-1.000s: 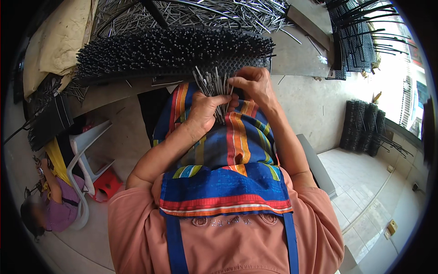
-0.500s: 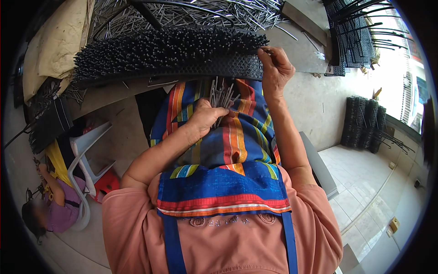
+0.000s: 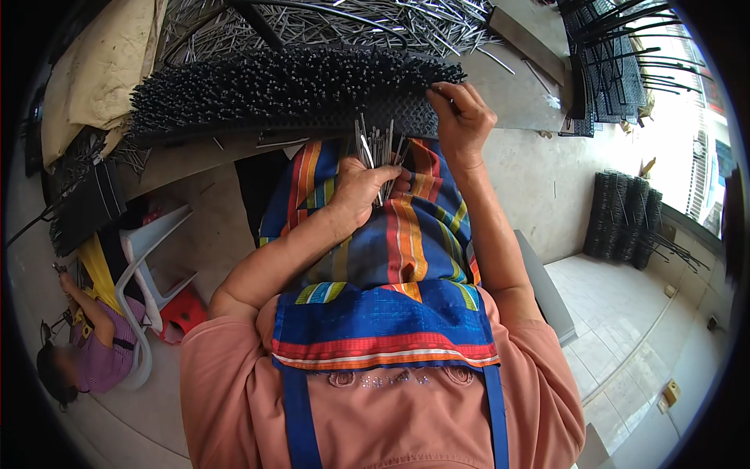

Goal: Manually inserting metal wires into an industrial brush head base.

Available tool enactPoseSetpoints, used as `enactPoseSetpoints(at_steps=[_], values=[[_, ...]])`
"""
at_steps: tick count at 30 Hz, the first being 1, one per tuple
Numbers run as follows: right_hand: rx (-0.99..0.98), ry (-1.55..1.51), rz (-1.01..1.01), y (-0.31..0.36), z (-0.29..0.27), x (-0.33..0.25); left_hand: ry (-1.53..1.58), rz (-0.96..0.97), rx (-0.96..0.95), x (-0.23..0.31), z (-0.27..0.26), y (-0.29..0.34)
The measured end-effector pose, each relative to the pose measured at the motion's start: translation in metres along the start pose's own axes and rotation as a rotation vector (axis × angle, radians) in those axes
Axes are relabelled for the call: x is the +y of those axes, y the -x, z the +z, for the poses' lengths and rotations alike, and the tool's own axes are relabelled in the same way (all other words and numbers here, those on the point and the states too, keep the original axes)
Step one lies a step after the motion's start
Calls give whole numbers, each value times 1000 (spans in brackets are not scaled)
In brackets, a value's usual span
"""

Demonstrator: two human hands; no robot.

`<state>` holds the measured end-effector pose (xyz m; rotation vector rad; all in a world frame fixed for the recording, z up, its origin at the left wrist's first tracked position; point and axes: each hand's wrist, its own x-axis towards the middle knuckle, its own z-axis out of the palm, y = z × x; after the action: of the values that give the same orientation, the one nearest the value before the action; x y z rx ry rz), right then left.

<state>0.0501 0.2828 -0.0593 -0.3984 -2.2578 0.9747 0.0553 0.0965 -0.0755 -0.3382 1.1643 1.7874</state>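
My left hand (image 3: 353, 191) is closed round a bundle of thin grey strips (image 3: 378, 150), which point up over my lap. Just beyond it lies a long black perforated panel (image 3: 410, 113) with holes in a honeycomb pattern. Short dark pieces (image 3: 266, 86) stand densely over most of it, while its near right part shows bare holes. At the panel's right end, my right hand (image 3: 467, 125) is raised with thumb and fingertips pinched together. Whatever is between those fingertips is too small and dark to make out.
Loose grey strips (image 3: 445, 23) are heaped behind the panel, beside a flat bar (image 3: 527, 43). Black mesh panels (image 3: 605, 78) stand at far right, with dark rolls (image 3: 621, 215) on the floor below. A seated person (image 3: 101, 352) is at lower left near a pale chair (image 3: 137, 313).
My right hand has moved slightly left and down along the panel's right end. In my left hand the strips have shifted and fanned out, a little nearer the panel.
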Motion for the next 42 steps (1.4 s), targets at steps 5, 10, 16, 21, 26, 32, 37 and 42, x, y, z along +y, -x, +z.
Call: enactPoseSetpoints(at_steps=[5, 10, 16, 21, 26, 32, 37, 42], values=[[-77, 187, -93, 0, 2, 3, 51, -27, 12, 1, 1, -2], [-7, 9, 38, -1, 1, 12, 68, -39, -13, 1, 2, -2], [-175, 212, -151, -6, 0, 8, 98, 5, -77, 4, 3, -3], [-179, 259, -124, 3, -11, -2, 137, -17, -53, 4, 2, -5], [-572, -443, 689, 35, -29, -5, 163, 38, -171, 10, 8, -2], [-457, -717, 850, 36, -32, -1, 156, 10, -9, 6, 13, -1], [105, -655, 496, 14, -29, 11, 29, -9, 8, -3, 5, -5], [95, -310, 100, 4, -16, 27, 4, -13, -1, 2, 8, -5]])
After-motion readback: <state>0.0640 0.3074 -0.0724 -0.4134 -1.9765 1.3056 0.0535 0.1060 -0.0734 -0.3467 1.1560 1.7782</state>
